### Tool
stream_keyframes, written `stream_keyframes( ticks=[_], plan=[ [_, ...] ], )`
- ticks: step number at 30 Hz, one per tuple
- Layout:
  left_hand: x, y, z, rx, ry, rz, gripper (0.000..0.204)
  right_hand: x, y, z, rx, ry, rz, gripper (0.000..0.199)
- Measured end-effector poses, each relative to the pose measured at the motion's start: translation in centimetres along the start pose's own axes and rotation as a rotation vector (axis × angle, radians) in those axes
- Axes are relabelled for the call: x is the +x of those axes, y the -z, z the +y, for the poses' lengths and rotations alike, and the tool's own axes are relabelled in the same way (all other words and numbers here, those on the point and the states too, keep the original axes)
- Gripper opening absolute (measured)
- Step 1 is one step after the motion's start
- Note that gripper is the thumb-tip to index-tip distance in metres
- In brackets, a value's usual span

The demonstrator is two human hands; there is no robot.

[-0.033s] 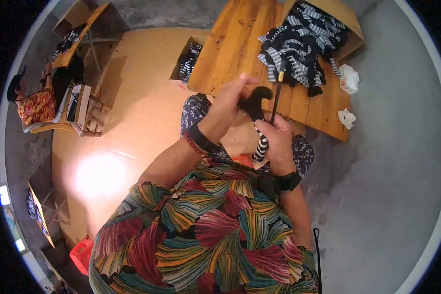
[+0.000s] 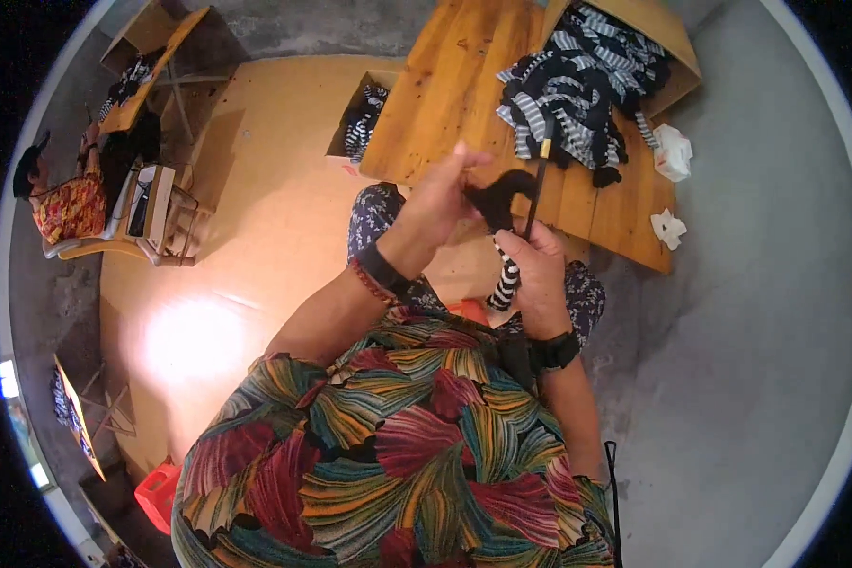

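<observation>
A small knitted tube [image 2: 507, 275] with black and white stripes and a black, curved end [image 2: 498, 201] is between my hands. My right hand [image 2: 540, 270] is closed round its striped part and also grips a thin dark rod [image 2: 536, 194] with a gold-coloured band near the top. The rod stands upward beside the black end, which curls against it. On the other side, my left hand [image 2: 435, 204] holds the black end's edge low in the hand, while its upper fingers stretch out, slightly blurred. The thumb's exact grip is hard to see.
Ahead stands a wooden table [image 2: 445, 104] with a heap of striped and black knitted pieces [image 2: 573, 114] spilling from a cardboard box [image 2: 682, 71]. White tissue [image 2: 669, 229] lies near its right edge. Another box [image 2: 339, 133] sits on the floor; a seated person [image 2: 71, 194] works far left.
The black end has shifted slightly and its curled tip now lies closer against the rod. My left fingers have moved a little; the right hand stays nearly in place.
</observation>
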State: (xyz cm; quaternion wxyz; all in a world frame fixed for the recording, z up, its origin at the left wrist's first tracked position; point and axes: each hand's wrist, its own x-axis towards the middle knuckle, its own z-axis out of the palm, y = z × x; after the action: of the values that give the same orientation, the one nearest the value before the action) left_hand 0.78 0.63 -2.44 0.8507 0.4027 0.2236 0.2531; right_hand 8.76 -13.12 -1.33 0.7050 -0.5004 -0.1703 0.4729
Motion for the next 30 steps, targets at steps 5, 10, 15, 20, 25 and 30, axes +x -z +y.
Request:
stream_keyframes(
  ticks=[5,10,15,20,25,30],
  plan=[
    [-2.6,0.7,-2.7,-0.106,0.201,-0.199,0.033,0.8,0.9,0.5,0.038,0.041,0.028,0.008],
    [-2.6,-1.3,-4.3,-0.283,0.160,-0.035,0.022,0.4,-0.2,0.3,0.018,0.037,0.042,0.007],
    [-1.3,-0.6,-4.5,-0.317,0.043,-0.001,0.020,0.3,1.4,1.4,-0.197,-0.108,-0.067,0.006],
    [0.0,-0.1,-1.2,-0.379,0.038,0.214,0.011,-0.3,1.6,2.6,-0.244,-0.223,-0.088,0.007],
    [1.4,2.5,0.4,-0.251,0.006,0.403,0.010,0.1,2.0,2.0,-0.514,-0.264,-0.204,0.007],
    [2.8,8.0,3.9,-0.082,-0.132,0.470,0.014,1.0,3.5,0.8,-0.388,-0.283,-0.040,0.007]
  ],
)
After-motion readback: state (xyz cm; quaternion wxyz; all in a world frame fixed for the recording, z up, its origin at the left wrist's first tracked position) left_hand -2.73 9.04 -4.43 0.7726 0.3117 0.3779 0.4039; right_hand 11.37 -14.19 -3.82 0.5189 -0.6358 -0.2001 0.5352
